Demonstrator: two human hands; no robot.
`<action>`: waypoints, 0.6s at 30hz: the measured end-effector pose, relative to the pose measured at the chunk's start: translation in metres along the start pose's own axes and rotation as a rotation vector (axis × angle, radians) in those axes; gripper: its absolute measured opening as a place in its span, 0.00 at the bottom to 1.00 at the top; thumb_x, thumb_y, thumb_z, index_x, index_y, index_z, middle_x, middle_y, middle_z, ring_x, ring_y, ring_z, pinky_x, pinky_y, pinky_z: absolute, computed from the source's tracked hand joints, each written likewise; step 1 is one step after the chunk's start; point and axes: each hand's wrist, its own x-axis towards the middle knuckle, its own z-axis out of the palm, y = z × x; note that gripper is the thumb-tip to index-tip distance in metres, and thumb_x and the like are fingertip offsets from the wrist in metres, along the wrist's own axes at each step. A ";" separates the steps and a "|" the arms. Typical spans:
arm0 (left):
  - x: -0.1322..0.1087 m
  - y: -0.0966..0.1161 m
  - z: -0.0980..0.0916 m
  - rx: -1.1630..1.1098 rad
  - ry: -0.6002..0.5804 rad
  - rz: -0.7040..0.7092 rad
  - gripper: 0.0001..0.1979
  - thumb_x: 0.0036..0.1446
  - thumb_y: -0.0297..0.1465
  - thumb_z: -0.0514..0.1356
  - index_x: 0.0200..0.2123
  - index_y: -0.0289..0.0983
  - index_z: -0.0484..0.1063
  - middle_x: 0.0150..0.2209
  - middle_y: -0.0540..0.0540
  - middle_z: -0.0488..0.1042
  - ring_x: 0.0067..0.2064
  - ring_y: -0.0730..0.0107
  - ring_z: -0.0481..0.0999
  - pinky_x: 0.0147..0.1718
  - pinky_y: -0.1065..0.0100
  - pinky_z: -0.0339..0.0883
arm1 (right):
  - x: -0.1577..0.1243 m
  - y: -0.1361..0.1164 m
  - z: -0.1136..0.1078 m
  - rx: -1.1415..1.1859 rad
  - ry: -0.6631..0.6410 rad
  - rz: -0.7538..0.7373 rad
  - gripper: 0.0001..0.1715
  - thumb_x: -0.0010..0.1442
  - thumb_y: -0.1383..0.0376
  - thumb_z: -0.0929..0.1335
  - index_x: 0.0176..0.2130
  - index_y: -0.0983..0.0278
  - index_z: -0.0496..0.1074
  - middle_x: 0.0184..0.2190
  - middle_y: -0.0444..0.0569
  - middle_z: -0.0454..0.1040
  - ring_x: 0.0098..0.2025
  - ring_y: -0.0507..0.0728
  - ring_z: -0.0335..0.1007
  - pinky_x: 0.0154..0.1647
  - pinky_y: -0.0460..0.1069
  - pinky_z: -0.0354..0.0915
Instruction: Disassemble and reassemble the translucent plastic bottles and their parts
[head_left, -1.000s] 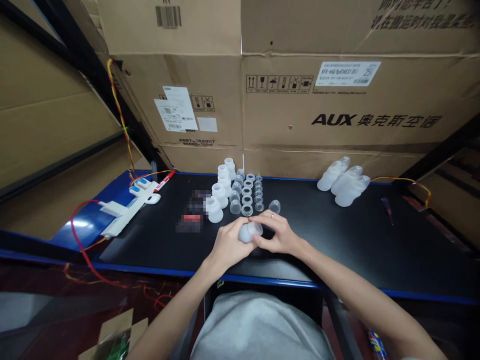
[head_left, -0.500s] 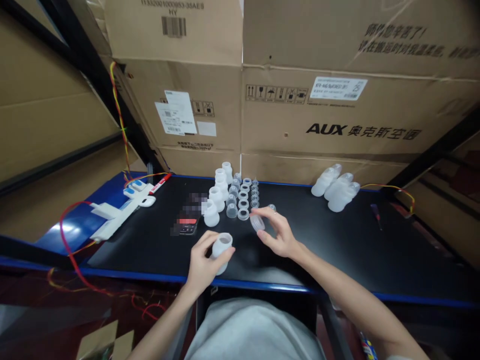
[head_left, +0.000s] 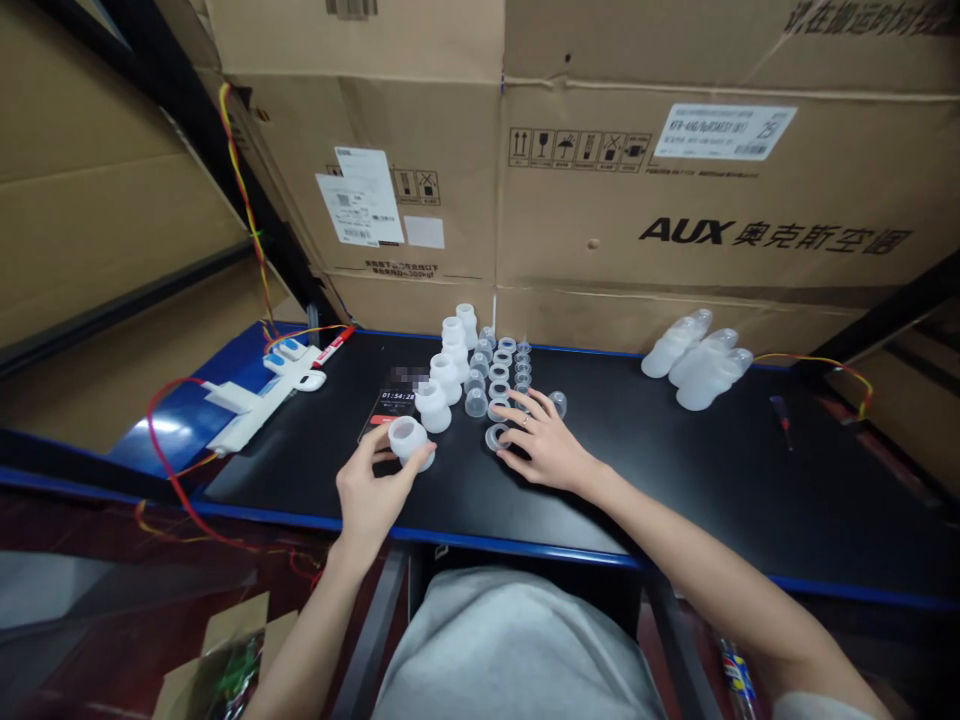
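My left hand [head_left: 373,488] is wrapped round a white, open-necked baby bottle [head_left: 406,433], slightly tilted, at the near end of a row of similar bottles [head_left: 445,375]. My right hand [head_left: 546,442] has its thumb and forefinger at a translucent screw ring [head_left: 493,438], low at the near end of a column of rings [head_left: 499,388]; its other fingers spread over that column. Clear domed caps [head_left: 475,402] stand between bottles and rings. Nipples [head_left: 523,366] line up to the right of the rings, partly hidden by my fingers. A single domed cap [head_left: 558,402] stands behind my right hand.
Several assembled bottles [head_left: 701,385] stand at the back right, near a screwdriver [head_left: 781,422]. A phone [head_left: 390,405] lies left of the bottle row. A power strip [head_left: 259,400], cables and a red marker [head_left: 334,345] are at the left. Large cardboard [head_left: 585,240] walls the back.
My left hand has brought the bottle left and forward to the row's near end. My right hand has lowered the ring from the air to the near end of the ring column.
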 end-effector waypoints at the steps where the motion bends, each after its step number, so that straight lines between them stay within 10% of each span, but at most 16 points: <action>1: 0.000 -0.001 0.001 -0.008 -0.002 0.023 0.27 0.54 0.44 0.76 0.54 0.39 0.81 0.49 0.43 0.84 0.45 0.59 0.86 0.43 0.61 0.86 | 0.000 0.000 0.000 -0.019 -0.003 -0.004 0.06 0.71 0.61 0.73 0.42 0.61 0.81 0.67 0.54 0.76 0.75 0.74 0.60 0.75 0.75 0.55; 10: -0.005 -0.012 0.012 0.005 0.022 0.146 0.37 0.57 0.40 0.76 0.67 0.39 0.70 0.53 0.39 0.78 0.52 0.57 0.83 0.41 0.61 0.87 | -0.004 0.008 0.004 -0.094 0.013 0.064 0.09 0.70 0.64 0.73 0.50 0.56 0.82 0.67 0.53 0.74 0.73 0.72 0.61 0.75 0.74 0.57; 18: -0.004 -0.018 0.012 0.124 -0.025 0.117 0.32 0.58 0.44 0.74 0.61 0.40 0.74 0.51 0.40 0.82 0.48 0.57 0.85 0.37 0.64 0.80 | -0.001 0.020 -0.037 -0.099 0.136 0.192 0.27 0.61 0.72 0.70 0.59 0.59 0.76 0.65 0.57 0.74 0.67 0.69 0.68 0.67 0.66 0.64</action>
